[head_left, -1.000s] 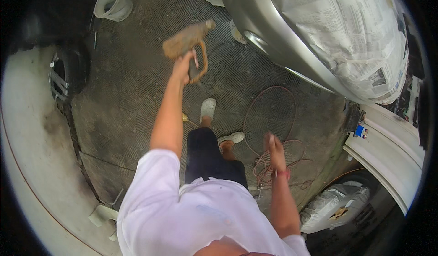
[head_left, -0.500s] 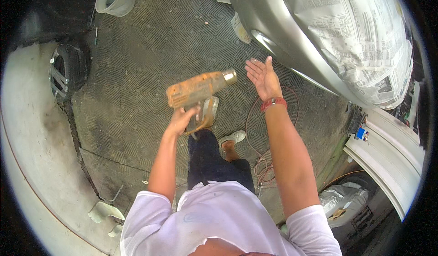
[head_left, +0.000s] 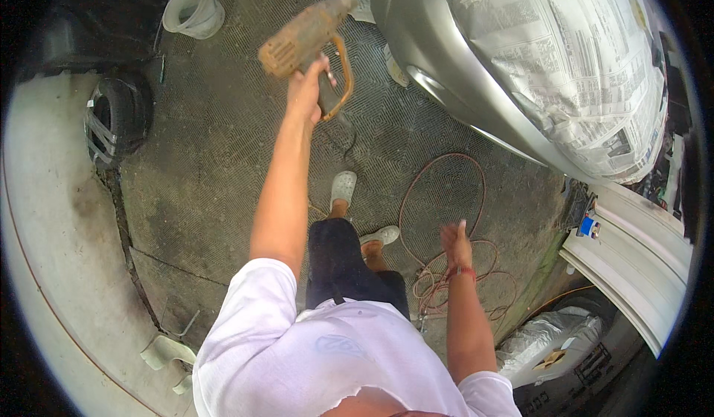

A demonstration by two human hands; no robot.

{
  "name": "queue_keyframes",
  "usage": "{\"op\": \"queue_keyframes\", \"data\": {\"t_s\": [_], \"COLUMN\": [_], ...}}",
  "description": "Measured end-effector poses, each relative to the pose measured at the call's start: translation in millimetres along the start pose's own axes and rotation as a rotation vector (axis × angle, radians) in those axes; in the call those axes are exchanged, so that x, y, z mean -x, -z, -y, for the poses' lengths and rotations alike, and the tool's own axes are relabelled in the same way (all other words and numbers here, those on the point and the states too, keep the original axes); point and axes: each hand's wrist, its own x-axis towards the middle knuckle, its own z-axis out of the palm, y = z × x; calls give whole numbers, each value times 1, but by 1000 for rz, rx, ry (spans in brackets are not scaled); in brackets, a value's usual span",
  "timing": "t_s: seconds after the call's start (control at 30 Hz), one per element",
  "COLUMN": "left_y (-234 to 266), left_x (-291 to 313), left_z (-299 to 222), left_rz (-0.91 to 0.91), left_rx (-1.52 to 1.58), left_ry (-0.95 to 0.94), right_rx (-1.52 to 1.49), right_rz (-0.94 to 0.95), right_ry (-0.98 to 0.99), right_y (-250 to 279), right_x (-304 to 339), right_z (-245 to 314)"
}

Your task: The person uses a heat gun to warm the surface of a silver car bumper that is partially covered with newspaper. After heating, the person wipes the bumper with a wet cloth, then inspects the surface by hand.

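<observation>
My left hand (head_left: 306, 93) is wrapped round the grip of a heat gun (head_left: 297, 45), an orange, worn tool with a looped handle guard. I hold it out at arm's length above the floor, its metal nozzle angled up toward the far right, near the silver car body panel (head_left: 439, 67). Sheets of newspaper and clear film (head_left: 573, 67) cover the area beside that panel. Lower down, my right hand (head_left: 457, 247) is open and empty, its fingers stretched out and a little blurred. It hovers over a coiled reddish hose (head_left: 431, 283), apart from it.
A white bucket (head_left: 195, 15) stands at the far left, with a tyre (head_left: 119, 119) nearer by the pale wall (head_left: 52, 216). On the right are a white ribbed panel (head_left: 625, 246) and a foil-covered item (head_left: 550, 335). My shoes (head_left: 342, 188) are on the dark patterned floor.
My left hand has carried the heat gun farther forward, away from my body. My right hand has drawn back from beside the panel toward me. One foot has come into view.
</observation>
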Motion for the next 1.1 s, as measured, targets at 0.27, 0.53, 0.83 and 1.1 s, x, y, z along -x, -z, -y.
{"op": "queue_keyframes", "data": {"t_s": [0.27,0.53,0.83,1.1], "left_y": [-12,53,40,-24], "left_x": [-60,-46,36,124], "left_z": [-29,118,150,43], "left_rz": [26,-219,-103,196], "left_rx": [257,-51,-95,155], "left_ry": [-7,449,369,68], "right_rx": [79,140,213,313], "right_rz": [-73,-79,-48,1], "right_ry": [-150,-110,-72,-41], "right_y": [90,71,56,61], "right_x": [43,80,87,79], "right_z": [-136,-107,-79,-83]}}
